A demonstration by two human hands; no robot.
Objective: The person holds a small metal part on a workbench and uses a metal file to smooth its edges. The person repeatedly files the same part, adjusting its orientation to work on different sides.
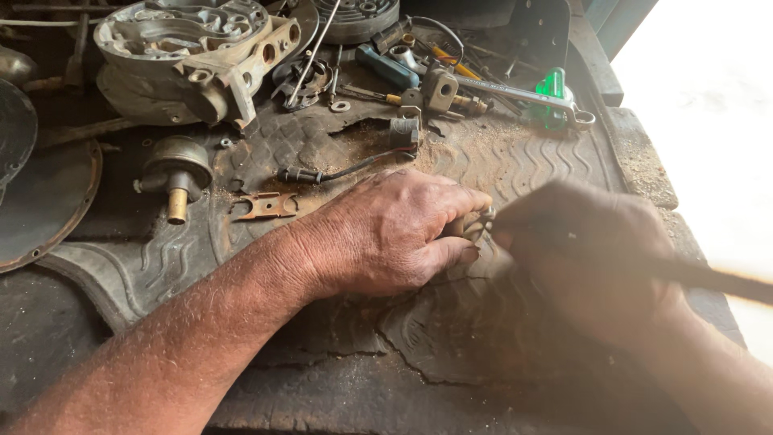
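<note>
Both hands met on a rubber mat (515,165), the left hand (394,234) just left of the right hand (592,258), a small part (475,225) between them. Behind lay a wire (338,171) and scattered tools (451,80). A metal casting (189,52) sat far left, a bracket (266,206) nearer.

I am seeing my left hand (394,234) pressing down on a worn rubber mat (515,161), its fingers curling around a small metal part (477,224) that is mostly hidden. My right hand (592,258), blurred, is gripping a thin dark tool (692,274) whose tip is meeting that part. Beyond the hands, a brass-tipped fitting (173,173), a flat rusty bracket (266,207), a grey cast housing (189,52) and a green-handled tool (551,97) are lying among scattered tools.
</note>
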